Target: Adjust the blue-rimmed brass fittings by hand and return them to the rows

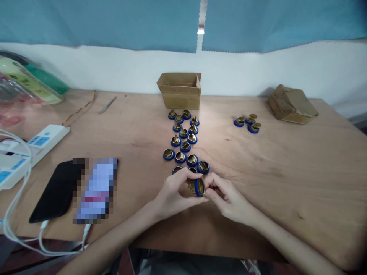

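Both hands, left hand [172, 193] and right hand [226, 198], pinch one blue-rimmed brass cap [198, 187] between their fingers. It is held just above the desk [286, 172], near a cluster of caps [185, 139].

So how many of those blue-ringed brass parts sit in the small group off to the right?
3, clustered before the crumpled box: one left, one rear, one front right. None looks hidden.

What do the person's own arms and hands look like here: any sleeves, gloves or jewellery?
Both forearms are bare up to the frame edge, with no sleeves in view. The left hand and right hand wear no gloves; no rings, watch or bracelet show. Slender fingers, short nails.
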`<state>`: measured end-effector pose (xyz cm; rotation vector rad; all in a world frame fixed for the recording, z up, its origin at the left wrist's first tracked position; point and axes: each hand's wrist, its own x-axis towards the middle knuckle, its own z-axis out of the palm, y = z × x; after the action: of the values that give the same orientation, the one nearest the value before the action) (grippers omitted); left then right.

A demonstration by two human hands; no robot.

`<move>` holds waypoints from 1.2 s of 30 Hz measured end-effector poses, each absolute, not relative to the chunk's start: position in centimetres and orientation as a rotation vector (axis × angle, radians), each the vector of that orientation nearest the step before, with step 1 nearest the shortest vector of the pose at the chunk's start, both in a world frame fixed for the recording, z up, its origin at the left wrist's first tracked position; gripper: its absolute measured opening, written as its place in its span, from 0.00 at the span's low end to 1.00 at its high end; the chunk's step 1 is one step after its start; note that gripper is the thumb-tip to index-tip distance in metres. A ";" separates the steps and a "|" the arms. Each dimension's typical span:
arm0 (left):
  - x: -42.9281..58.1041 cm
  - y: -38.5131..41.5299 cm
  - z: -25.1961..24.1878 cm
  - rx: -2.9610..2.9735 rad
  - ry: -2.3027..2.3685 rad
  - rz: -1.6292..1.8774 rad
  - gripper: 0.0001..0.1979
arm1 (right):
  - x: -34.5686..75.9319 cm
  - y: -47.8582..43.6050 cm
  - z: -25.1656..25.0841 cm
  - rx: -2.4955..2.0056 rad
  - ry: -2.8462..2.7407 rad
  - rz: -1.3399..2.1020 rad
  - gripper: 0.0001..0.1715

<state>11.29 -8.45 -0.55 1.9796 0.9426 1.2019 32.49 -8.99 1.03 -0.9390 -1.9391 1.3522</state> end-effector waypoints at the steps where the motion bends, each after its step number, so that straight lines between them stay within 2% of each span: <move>1: 11.3 -8.4 -0.6 2.009 0.934 1.213 0.23 | 32.5 -8.9 1.1 -0.909 -1.979 1.291 0.08; 8: 11.3 -8.5 -0.6 2.072 0.873 1.231 0.22 | 32.9 -8.4 1.7 -0.832 -2.119 1.215 0.10; 16: 11.6 -8.7 -0.5 2.051 0.845 1.242 0.23 | 33.5 -8.3 1.8 -0.865 -2.029 1.450 0.07; 23: 11.6 -8.9 -0.5 2.045 0.871 1.236 0.24 | 33.4 -8.0 1.4 -0.788 -1.811 1.720 0.18; 26: 11.7 -8.8 -0.5 2.042 0.880 1.227 0.24 | 33.2 -8.0 1.1 -0.783 -1.766 1.756 0.19; 29: 11.7 -8.8 -0.5 2.051 0.883 1.237 0.23 | 33.1 -8.2 1.2 -0.813 -1.860 1.634 0.14; 32: 11.7 -8.9 -0.6 2.054 0.881 1.262 0.22 | 33.0 -8.4 1.6 -0.859 -2.045 1.349 0.08; 36: 11.7 -8.9 -0.6 2.034 0.853 1.271 0.21 | 33.1 -8.6 2.0 -0.856 -2.207 1.047 0.08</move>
<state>11.75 -8.92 -0.61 2.0341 0.8528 1.2712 33.06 -8.59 1.99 -0.8563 -2.2066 1.0473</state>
